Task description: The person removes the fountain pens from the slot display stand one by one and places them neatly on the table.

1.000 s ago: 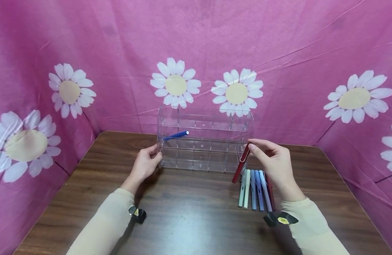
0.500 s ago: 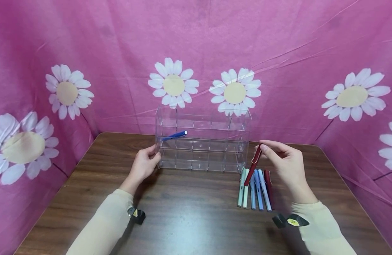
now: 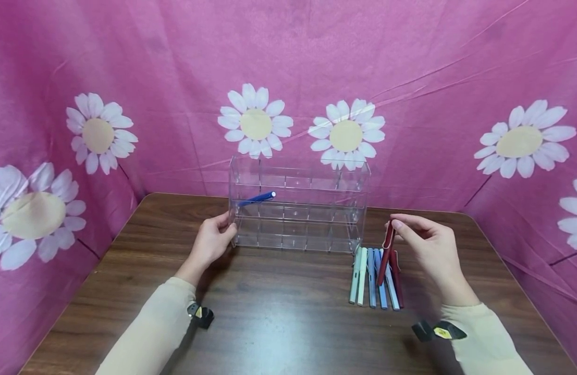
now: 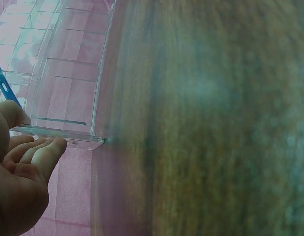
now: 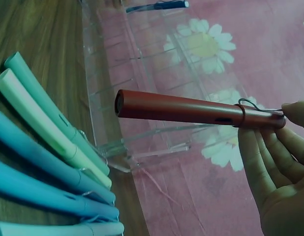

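Observation:
My left hand [image 3: 212,240] grips the left side panel of a clear plastic tiered rack [image 3: 295,242], thumb inside and fingers outside in the left wrist view. A dark blue pen [image 3: 257,199] lies slanted in the rack's middle tier at the left. Between thumb and fingertips, my right hand [image 3: 433,252] pinches a dark red pen [image 5: 181,108] by its clip end, its other end tilted downward. Below that pen, a row of capped pens lies on the table: a pale green pen [image 3: 361,276], several blue ones and another dark red pen [image 3: 397,284].
The brown wooden table [image 3: 269,323] carries the rack near its back edge, with the pens by the rack's right front corner. A pink cloth [image 3: 297,52] with white daisies hangs behind and at both sides.
My right hand has carried the dark red pen rightward from the rack's right side to over the row of pens, and its tip has lowered. My left hand stays on the rack.

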`<state>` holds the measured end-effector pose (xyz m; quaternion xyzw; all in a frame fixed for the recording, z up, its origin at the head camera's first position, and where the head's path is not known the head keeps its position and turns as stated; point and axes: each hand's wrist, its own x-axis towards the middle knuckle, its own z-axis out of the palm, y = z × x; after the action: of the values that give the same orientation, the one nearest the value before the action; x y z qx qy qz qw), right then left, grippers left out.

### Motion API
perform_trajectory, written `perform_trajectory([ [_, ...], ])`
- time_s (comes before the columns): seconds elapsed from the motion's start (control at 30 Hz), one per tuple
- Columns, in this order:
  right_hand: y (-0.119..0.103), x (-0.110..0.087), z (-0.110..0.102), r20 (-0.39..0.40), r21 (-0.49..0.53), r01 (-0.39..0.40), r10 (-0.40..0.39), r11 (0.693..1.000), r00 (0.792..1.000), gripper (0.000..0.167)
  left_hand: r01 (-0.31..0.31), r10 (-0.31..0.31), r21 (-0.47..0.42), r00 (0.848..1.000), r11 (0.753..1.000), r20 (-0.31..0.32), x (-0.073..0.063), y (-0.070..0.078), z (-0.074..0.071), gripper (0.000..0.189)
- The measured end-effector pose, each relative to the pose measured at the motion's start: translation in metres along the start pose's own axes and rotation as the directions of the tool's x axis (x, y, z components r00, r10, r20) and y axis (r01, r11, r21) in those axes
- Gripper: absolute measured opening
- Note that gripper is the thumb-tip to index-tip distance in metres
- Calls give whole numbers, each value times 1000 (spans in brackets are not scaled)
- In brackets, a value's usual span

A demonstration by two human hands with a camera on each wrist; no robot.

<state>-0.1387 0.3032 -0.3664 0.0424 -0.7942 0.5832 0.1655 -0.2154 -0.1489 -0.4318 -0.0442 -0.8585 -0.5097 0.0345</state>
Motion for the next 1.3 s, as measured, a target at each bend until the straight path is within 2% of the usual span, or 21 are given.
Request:
perform_trajectory([
  [0.27,10,-3,-12,5,-30,-16,16,999,1000,29,0,0,3,1000,1000,0,0,-1,0,48],
  [0.37,13,-4,-16,12,-85,-30,31,996,999,29,0,0,0,1000,1000,0,1,-1,0,47],
  [0.63,25,-5,-29,48,-129,-111,118,986,992,27,0,0,2,1000,1000,-3,1,-1,1,47],
  [0.87,42,-8,-41,68,32,-227,225,973,972,19,-1,1,-3,1000,1000,-2,1,-1,1,47],
  [1.0,50,-7,-43,75,63,-252,247,966,966,13,-8,8,-7,1000,1000,-6,2,-2,1,46],
  [1.1,56,-6,-45,87,34,-280,276,959,957,13,-10,10,-12,1000,1000,-4,1,-2,1,46],
  [1.3,70,-6,-50,110,-126,-355,369,926,923,12,-12,12,-10,1000,1000,-5,1,-1,1,46],
])
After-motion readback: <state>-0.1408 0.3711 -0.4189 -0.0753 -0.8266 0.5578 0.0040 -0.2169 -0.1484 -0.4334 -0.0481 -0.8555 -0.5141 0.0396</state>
